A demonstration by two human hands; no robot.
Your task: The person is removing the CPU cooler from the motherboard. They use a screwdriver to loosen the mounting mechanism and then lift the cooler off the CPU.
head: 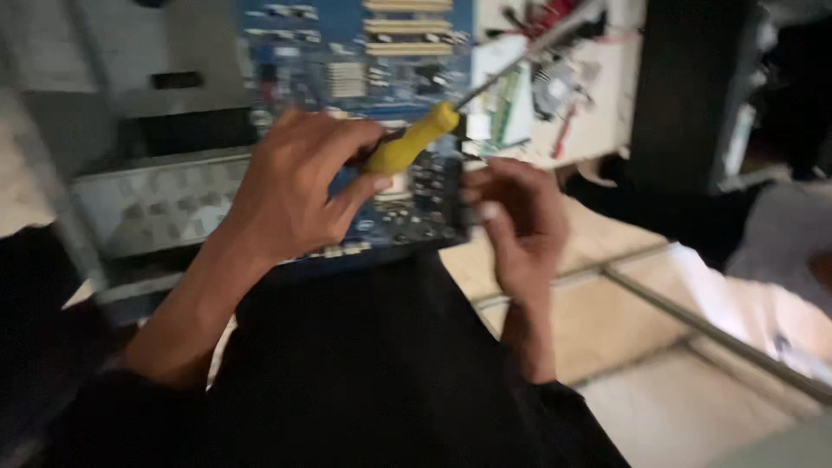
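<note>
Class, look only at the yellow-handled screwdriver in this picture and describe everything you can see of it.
The screwdriver has a chunky yellow handle, plastic by its look, and a thin grey metal shaft running up and to the right; its tip is lost in blur. It lies tilted above the blue circuit board. The left hand wraps the handle's lower end, thumb along its underside. The right hand is close by but apart from it.

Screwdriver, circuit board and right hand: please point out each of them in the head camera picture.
screwdriver point(407, 146), head view, on the yellow handle.
circuit board point(347, 35), head view, on its blue upper surface.
right hand point(516, 217), head view, on the back of the hand.
</note>
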